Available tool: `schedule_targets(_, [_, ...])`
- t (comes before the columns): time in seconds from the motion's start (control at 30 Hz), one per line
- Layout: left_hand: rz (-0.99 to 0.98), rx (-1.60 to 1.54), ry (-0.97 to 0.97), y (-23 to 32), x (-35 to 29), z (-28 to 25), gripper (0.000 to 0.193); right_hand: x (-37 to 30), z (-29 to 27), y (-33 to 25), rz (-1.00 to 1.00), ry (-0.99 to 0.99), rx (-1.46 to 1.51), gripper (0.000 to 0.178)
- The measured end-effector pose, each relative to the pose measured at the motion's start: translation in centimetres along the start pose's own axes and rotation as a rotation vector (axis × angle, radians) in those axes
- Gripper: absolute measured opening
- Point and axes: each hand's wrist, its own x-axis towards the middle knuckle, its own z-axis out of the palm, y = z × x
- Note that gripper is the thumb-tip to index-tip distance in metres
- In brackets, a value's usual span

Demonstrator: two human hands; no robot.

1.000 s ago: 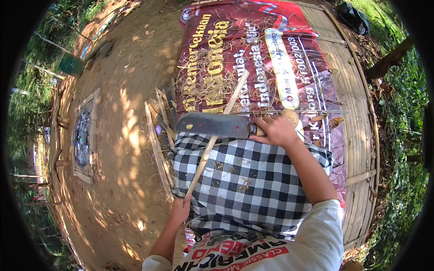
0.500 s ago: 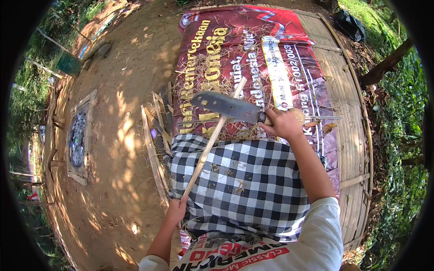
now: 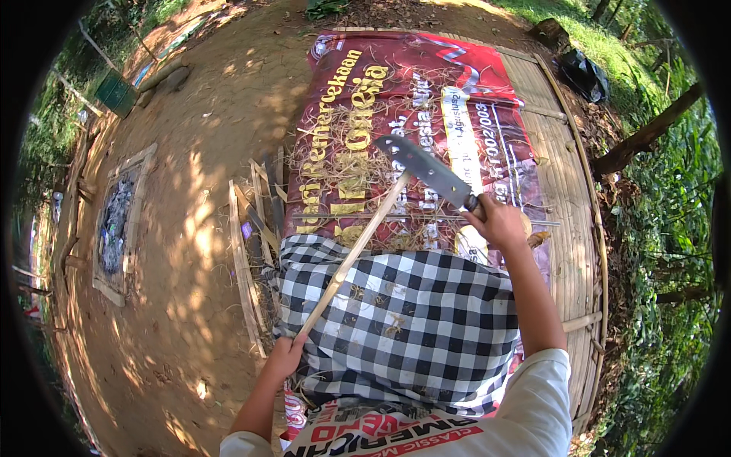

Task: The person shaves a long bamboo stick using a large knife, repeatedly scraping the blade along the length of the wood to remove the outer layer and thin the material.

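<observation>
My left hand (image 3: pixel 288 355) is closed round the near end of a pale bamboo strip (image 3: pixel 341 272), which slants up and away over my lap. In my right hand (image 3: pixel 499 222) is the handle of a broad machete (image 3: pixel 428 172) with holes along its dark blade. The blade lies across the strip's far end, covering its tip; whether they touch I cannot tell. A black-and-white checked cloth (image 3: pixel 411 305) covers my lap. Beyond it a red printed banner (image 3: pixel 335 99) is spread out, scattered with curly shavings (image 3: pixel 327 164).
The banner lies on a bamboo slat platform (image 3: pixel 567 236). Several split bamboo pieces (image 3: pixel 244 266) lie at its left side. On the dirt ground farther left is a framed ash pit (image 3: pixel 118 225). A thin metal rod (image 3: pixel 426 219) rests across the banner. A black plastic bag (image 3: pixel 585 75) lies at the far right.
The machete has shifted right and slightly away, its blade now tilted more steeply and nearer the strip's far end. My left hand still holds the strip, slightly lower and farther left.
</observation>
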Motion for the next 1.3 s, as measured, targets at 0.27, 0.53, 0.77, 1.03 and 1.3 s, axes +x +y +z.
schedule_targets(0.27, [0.027,-0.077,0.043,0.1,-0.4,0.2,0.071,-3.5,-3.9,1.4,0.187,0.091,-0.009,0.052])
schedule_targets(0.53, [0.009,-0.155,-0.066,0.5,0.1,-0.5,0.069,-5.7,-4.0,-3.5,0.289,0.252,0.203,0.041])
schedule_targets(0.77, [-0.046,-0.292,-0.179,-1.6,1.5,-0.1,0.067,-3.5,-3.7,-8.1,0.169,0.158,0.443,0.044])
schedule_targets(1.03, [-0.022,-0.183,-0.160,-0.1,0.6,-0.9,0.069,-2.0,0.6,-10.4,-0.365,-0.009,0.076,0.052])
schedule_targets(1.3, [-0.022,-0.230,-0.174,-0.4,0.8,-0.8,0.065,-0.6,0.8,-8.5,-0.423,0.065,0.027,0.048])
